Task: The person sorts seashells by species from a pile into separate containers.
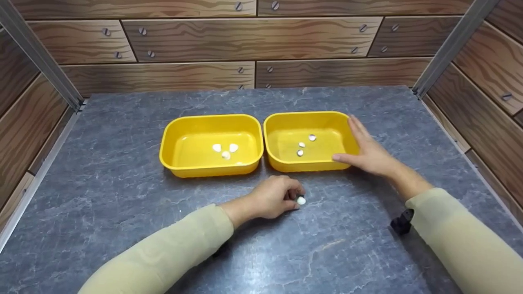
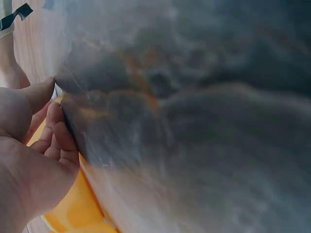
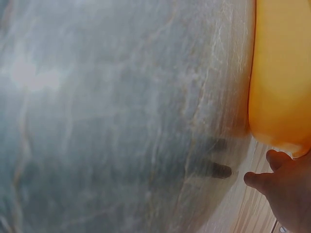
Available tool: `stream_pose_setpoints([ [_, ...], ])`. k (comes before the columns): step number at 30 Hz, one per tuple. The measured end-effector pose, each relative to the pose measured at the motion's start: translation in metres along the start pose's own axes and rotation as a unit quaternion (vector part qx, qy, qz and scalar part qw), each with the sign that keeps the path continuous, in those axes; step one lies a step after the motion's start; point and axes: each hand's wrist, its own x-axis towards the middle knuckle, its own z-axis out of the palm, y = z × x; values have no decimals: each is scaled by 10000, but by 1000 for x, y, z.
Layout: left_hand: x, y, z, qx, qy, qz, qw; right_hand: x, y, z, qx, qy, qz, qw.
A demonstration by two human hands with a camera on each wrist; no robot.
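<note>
In the head view my left hand (image 1: 274, 197) pinches a small round white piece (image 1: 301, 200) between thumb and fingers, in front of the right yellow tray (image 1: 286, 165). My right hand (image 1: 372, 156) is at that tray's right end, its thumb by the front rim and its straight fingers along the side. Inside the right tray lie 3 small whitish pieces (image 1: 312, 137), some dark-edged. The left yellow tray (image 1: 204, 171) has 3 white pieces (image 1: 217, 148) on its floor. In the left wrist view the fingers of my left hand (image 2: 43, 165) largely hide the pinched piece.
Both trays stand side by side, nearly touching, on a grey marbled table (image 1: 122, 204). Wood-patterned walls (image 1: 245, 38) and metal corner posts (image 1: 453, 45) enclose the back and sides. A black device (image 1: 402, 222) sits at the right wrist.
</note>
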Motion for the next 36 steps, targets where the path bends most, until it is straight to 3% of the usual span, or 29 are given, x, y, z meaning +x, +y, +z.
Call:
stream_pose_setpoints([
  [15, 5, 0, 5, 77, 54, -83, 9999, -2, 1, -1, -12, -6, 36, 10000],
  [36, 5, -1, 3, -35, 118, 27, 9999, 1, 1, 0, 114, 39, -36, 9999],
])
